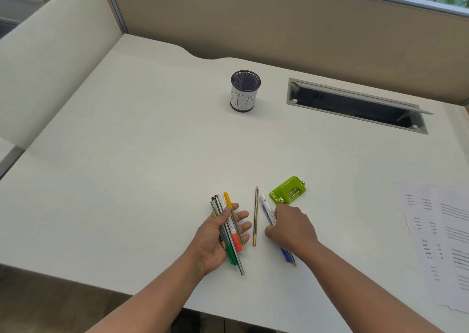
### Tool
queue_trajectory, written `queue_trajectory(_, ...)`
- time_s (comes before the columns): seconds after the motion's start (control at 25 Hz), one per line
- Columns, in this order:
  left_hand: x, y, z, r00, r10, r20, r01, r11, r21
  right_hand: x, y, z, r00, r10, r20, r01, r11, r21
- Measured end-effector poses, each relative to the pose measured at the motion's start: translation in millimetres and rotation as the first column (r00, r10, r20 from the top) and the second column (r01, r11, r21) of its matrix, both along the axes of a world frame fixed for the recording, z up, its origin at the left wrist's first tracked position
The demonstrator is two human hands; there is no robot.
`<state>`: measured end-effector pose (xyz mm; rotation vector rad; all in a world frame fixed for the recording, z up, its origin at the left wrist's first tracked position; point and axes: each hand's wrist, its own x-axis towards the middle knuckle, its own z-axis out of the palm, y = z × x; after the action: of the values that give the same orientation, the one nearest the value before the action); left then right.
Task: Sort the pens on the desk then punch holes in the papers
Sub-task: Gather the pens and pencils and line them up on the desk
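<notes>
Pens split between my two hands near the desk's (127,155) front edge.

My left hand (218,238) lies palm up, fingers loosely spread, cradling a bundle (229,231) of about five pens and pencils: I count a yellow-capped one, an orange-ended one, a green one and two dark ones, though overlap makes the count uncertain. My right hand (291,228) is curled down over a white-and-blue pen (267,209); a pencil tip pokes out beneath the wrist, so it covers at least two. One lone pencil (255,215) lies on the desk between the hands, touching neither. One green punch (288,190) sits just beyond the right hand. One mesh cup (245,91) marked "BIN" stands far centre. Papers (444,243) lie at the right edge; I can't count the sheets.
</notes>
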<state>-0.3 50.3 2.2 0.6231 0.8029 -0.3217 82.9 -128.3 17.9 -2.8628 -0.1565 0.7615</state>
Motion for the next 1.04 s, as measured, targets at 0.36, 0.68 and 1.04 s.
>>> queue_trajectory(0.36,2.9,2.6,-6.1,1.000,-0.001,-0.018,0.001,1.000,-0.025,3.5,-4.1,0.9,0.999,0.038,-0.008,-0.038,0.999,0.036)
queue_trajectory(0.68,11.8,3.9,11.0,0.989,0.081,0.120,-0.053,0.973,-0.223,-4.7,57.8,65.9,0.991,0.096,-0.096,-0.042,0.887,0.459)
queue_trajectory(1.04,14.7,0.3,18.0,0.987,0.116,0.110,-0.091,0.973,-0.212,-20.0,86.1,68.2,0.981,0.193,-0.010,-0.172,0.898,0.405)
